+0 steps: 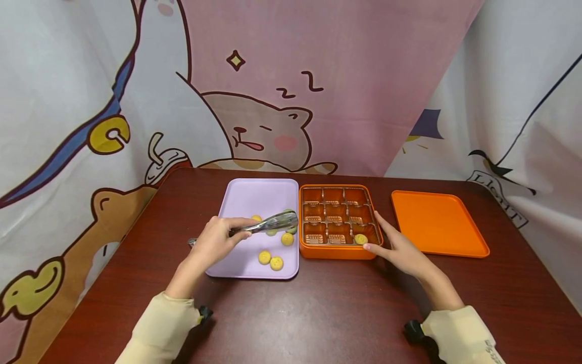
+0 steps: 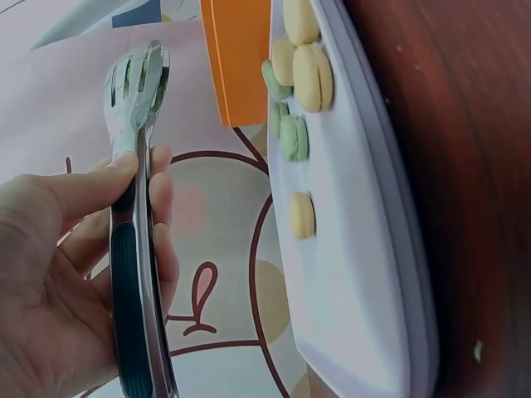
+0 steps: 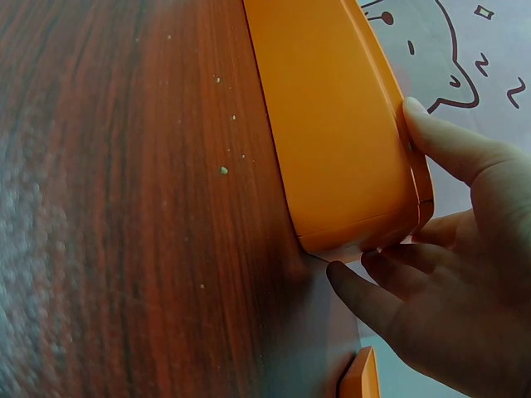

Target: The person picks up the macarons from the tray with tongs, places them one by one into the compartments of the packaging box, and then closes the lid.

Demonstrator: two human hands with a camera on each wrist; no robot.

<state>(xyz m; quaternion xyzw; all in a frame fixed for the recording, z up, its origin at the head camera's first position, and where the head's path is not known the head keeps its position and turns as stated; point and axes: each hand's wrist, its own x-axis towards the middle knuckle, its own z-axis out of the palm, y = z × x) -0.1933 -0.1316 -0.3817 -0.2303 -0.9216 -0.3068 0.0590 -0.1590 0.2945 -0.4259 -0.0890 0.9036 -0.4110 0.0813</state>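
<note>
My left hand (image 1: 217, 240) grips metal tongs (image 1: 278, 221) with dark handles, held above a lilac tray (image 1: 250, 194). The tongs' slotted heads lie close together, and no macaron shows between them in the left wrist view. Several yellow macarons (image 1: 276, 263) and a few green macarons (image 2: 294, 138) lie on the tray, some partly behind the tongs. Right of the tray stands an orange box (image 1: 336, 252) with a clear divided insert. One yellow macaron (image 1: 361, 239) sits in its front right compartment. My right hand (image 1: 403, 251) holds that corner, thumb on the rim and fingers along the side.
An orange lid (image 1: 438, 225) lies flat on the dark red-brown table (image 1: 345, 313), right of the box. Small crumbs (image 3: 224, 170) dot the tabletop in front of the box. A printed curtain (image 1: 354, 91) hangs behind the table and along its sides.
</note>
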